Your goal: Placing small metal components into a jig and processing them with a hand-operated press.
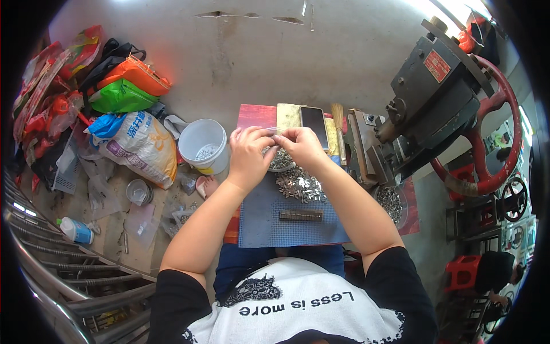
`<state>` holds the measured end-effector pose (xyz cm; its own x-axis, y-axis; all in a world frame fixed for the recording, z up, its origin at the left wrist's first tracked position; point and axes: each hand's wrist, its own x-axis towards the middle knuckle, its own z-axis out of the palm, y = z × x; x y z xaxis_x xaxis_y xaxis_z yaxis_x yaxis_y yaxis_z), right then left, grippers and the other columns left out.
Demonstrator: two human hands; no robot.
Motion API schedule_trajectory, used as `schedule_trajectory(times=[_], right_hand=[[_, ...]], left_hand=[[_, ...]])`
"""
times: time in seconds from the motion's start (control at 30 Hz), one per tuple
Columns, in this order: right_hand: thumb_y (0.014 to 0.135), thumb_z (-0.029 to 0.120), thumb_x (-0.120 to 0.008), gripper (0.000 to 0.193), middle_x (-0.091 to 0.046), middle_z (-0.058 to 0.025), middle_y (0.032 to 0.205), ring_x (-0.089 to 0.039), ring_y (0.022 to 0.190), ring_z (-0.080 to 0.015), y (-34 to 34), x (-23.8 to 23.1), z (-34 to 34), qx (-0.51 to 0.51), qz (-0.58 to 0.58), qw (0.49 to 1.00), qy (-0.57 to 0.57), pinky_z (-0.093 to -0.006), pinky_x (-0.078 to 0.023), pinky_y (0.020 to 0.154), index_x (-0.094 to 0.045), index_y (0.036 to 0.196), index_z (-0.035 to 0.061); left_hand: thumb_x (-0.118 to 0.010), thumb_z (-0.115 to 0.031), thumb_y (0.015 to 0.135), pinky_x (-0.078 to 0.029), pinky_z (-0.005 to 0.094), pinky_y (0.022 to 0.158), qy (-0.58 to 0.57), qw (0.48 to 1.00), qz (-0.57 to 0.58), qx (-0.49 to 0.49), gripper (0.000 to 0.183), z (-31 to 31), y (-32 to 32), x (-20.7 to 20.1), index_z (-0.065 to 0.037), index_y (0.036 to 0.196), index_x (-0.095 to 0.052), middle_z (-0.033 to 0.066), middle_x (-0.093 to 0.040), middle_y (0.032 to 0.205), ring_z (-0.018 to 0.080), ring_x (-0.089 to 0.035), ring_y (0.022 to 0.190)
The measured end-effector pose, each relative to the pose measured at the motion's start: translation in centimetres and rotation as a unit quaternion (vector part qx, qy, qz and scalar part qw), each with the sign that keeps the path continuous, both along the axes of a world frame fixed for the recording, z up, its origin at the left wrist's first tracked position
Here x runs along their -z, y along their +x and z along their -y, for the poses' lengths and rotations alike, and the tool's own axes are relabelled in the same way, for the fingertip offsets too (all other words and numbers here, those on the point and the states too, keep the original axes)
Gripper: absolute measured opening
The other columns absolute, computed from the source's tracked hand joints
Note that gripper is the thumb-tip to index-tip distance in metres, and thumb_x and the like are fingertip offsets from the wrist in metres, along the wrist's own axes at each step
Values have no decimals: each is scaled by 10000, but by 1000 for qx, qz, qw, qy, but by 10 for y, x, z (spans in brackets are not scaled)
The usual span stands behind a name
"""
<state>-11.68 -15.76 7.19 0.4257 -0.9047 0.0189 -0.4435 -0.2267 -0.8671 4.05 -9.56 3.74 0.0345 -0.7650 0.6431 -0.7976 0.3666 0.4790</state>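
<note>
My left hand (251,153) and my right hand (301,149) meet above a round clear dish (282,168) of small metal pieces. The fingertips of both are pinched close together, and whatever is between them is too small or hidden to name. Just below the dish, a loose heap of small silvery metal pieces (301,184) lies on a blue ribbed mat (260,226). Nearer to me on that mat rests a dark metal bar-shaped block (301,215), apart from both hands.
A black smartphone (314,126) and a brush (338,120) lie beyond my right hand. The dark press (427,86) with its red handwheel (481,166) stands at right. Left are a white bucket (195,135), a full sack (143,146) and a metal railing (74,286).
</note>
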Motion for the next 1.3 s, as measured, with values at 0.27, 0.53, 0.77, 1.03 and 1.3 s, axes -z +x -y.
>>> schedule_trajectory(times=[0.27, 0.53, 0.77, 1.03, 1.3], right_hand=[[921, 181, -724, 200, -717, -37, 753, -603, 708, -56, -8, 6, -6, -32, -35, 999, -5, -265, -495, 634, -738, 887, -15], [850, 225, -786, 215, -649, -86, 849, -633, 812, -214, -47, 28, -88, -59, -117, 990, -60, -349, -509, 761, -732, 880, 19], [799, 254, -797, 187, -638, -88, 926, -567, 976, -294, -55, 53, -107, -43, -114, 988, -95, -402, -457, 890, -772, 844, 74], [780, 277, -820, 184, -636, -77, 930, -565, 976, -281, -50, 50, -109, -36, -164, 977, -133, -406, -459, 881, -782, 855, 113], [789, 222, -819, 180, -635, -77, 926, -577, 968, -271, -66, 49, -99, -88, -155, 980, -92, -383, -461, 901, -767, 866, 68]], left_hand=[[-806, -234, 735, -308, 487, 1089, -14, 999, 22, -25, 180, -11, 1, 4, -100, 806, -709, 38, -704, 1112, 258, -571, 1183], [-667, -32, 844, -504, 411, 855, 65, 988, -140, 23, 184, -82, -7, 14, -24, 1028, -659, 143, -668, 1026, 358, -638, 976], [-811, -282, 775, -412, 421, 937, 207, 975, -60, 55, 338, -128, -37, 29, -71, 1017, -709, 97, -609, 1048, 293, -556, 1061], [-829, -285, 745, -387, 423, 891, 180, 981, -74, -1, 316, -125, -47, 38, -77, 938, -691, 75, -606, 1007, 275, -554, 1024], [-828, -275, 751, -383, 414, 887, 179, 982, -53, -5, 265, -128, -50, 40, -88, 890, -702, 61, -613, 977, 262, -560, 1008]])
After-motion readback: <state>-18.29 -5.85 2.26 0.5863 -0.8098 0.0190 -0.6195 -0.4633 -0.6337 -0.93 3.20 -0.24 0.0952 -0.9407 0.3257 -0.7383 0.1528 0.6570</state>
